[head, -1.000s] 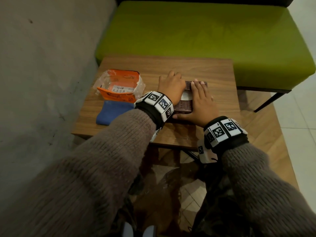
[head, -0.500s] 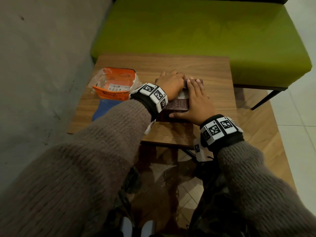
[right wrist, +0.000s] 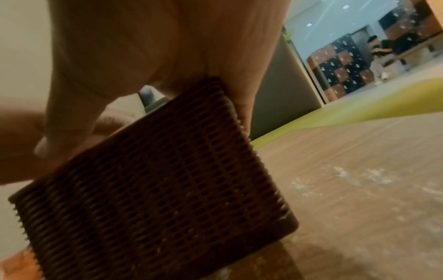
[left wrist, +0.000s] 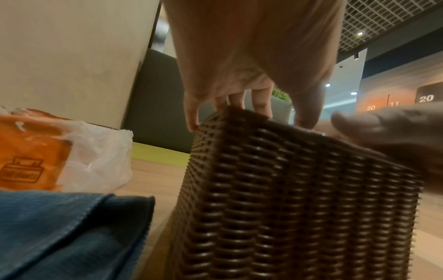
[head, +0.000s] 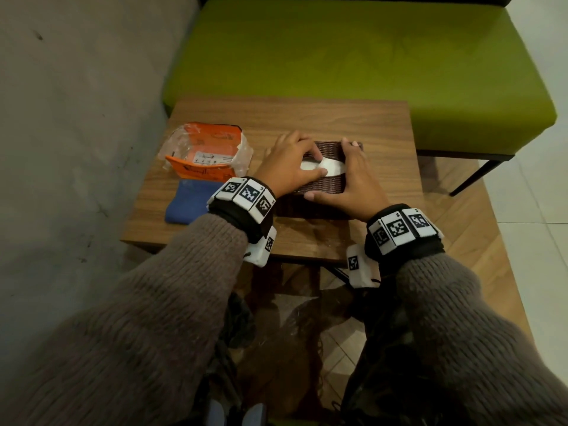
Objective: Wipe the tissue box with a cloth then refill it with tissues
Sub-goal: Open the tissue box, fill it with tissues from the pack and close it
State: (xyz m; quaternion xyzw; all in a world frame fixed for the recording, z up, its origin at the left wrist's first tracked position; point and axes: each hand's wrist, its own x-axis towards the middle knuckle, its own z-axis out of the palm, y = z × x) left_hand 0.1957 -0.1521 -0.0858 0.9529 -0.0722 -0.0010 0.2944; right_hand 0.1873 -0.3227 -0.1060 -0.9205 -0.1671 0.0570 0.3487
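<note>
a: where is the dark brown woven wicker tissue box [head: 322, 182]?

b: it sits upright near the middle of the small rectangular wooden side table [head: 368, 124], with a white tissue [head: 330, 168] showing at the opening in its top.

a: what is the left hand [head: 289, 162] doing?

b: it lies over the top of the box from the 9 o'clock side. its thumb presses on the white tissue, and its fingers [left wrist: 261, 102] reach over the top towards the far edge, only slightly bent. it presses rather than grips.

a: and the right hand [head: 356, 182]?

b: it clasps the box from the 3 o'clock side. the fingers run along the right wall to the far corner, and the thumb hooks along the near edge at 6 o'clock, so the box is held between them.

a: what else is on the table?

b: at 9 o'clock from the box lies an orange and clear plastic tissue pack [head: 206, 155], torn open. just nearer, at about 8 o'clock, a folded blue cloth [head: 190, 204] lies flat, touching the pack's near edge. beyond the table, at 12 o'clock, is a lime green upholstered bench [head: 353, 50].
</note>
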